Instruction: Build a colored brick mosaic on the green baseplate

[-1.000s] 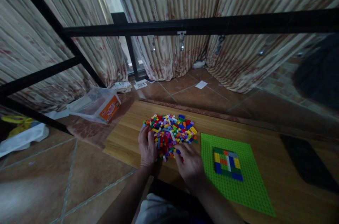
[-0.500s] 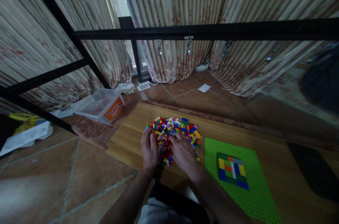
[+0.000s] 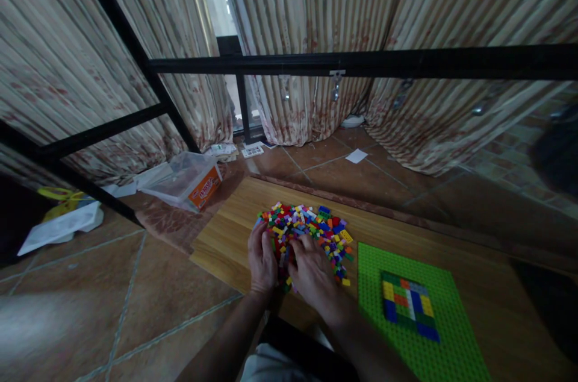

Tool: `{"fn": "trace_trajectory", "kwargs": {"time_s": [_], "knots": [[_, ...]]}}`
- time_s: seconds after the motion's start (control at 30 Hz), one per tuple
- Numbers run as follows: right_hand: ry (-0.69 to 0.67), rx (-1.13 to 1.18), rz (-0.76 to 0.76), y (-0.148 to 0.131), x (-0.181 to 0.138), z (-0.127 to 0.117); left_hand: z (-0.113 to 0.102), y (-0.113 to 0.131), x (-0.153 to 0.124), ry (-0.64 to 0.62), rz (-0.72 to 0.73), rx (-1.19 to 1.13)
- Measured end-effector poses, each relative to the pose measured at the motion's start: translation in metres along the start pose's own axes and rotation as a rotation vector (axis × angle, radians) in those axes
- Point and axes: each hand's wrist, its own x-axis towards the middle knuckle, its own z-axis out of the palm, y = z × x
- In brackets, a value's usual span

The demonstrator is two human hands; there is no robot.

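Note:
A heap of small bricks in many colours lies on a wooden board. My left hand rests on the heap's near left edge, fingers together and curled onto the bricks. My right hand lies on the heap's near middle, fingers spread over the bricks. I cannot see whether either hand holds a brick. Right of the heap lies a green baseplate with a small rectangle of yellow, blue, red and green bricks pressed onto it.
A clear plastic box with an orange label stands on the tiled floor to the left. Black metal bars cross in front of striped curtains. White bags lie at far left. A dark object lies on the board at right.
My right hand has moved left from the baseplate's side onto the heap, close to my left hand. The view has shifted so everything sits a little lower and to the right.

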Motion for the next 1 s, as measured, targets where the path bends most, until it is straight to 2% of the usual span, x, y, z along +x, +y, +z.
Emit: {"fn": "trace_trajectory", "kwargs": {"time_s": [0.13, 0.27, 0.5, 0.7, 0.83, 1.0], "knots": [[0.003, -0.010, -0.007, 0.004, 0.000, 0.004, 0.000, 0.000, 0.000, 0.003, -0.002, 0.013], [0.064, 0.022, -0.006, 0.014, -0.004, 0.004, 0.000, 0.000, 0.000, 0.011, -0.018, -0.012], [0.178, 0.052, 0.066, 0.025, -0.006, -0.008, -0.003, 0.003, -0.003, 0.039, -0.095, -0.083], [0.047, 0.048, -0.103, -0.003, 0.009, -0.003, -0.004, 0.006, -0.002, 0.042, -0.076, -0.085], [-0.047, -0.045, -0.097, -0.016, 0.024, 0.006, -0.004, 0.005, -0.002, 0.037, -0.068, -0.088], [-0.110, -0.108, -0.106, -0.020, 0.035, 0.006, -0.003, 0.003, -0.002, 0.039, -0.063, -0.091]]}}
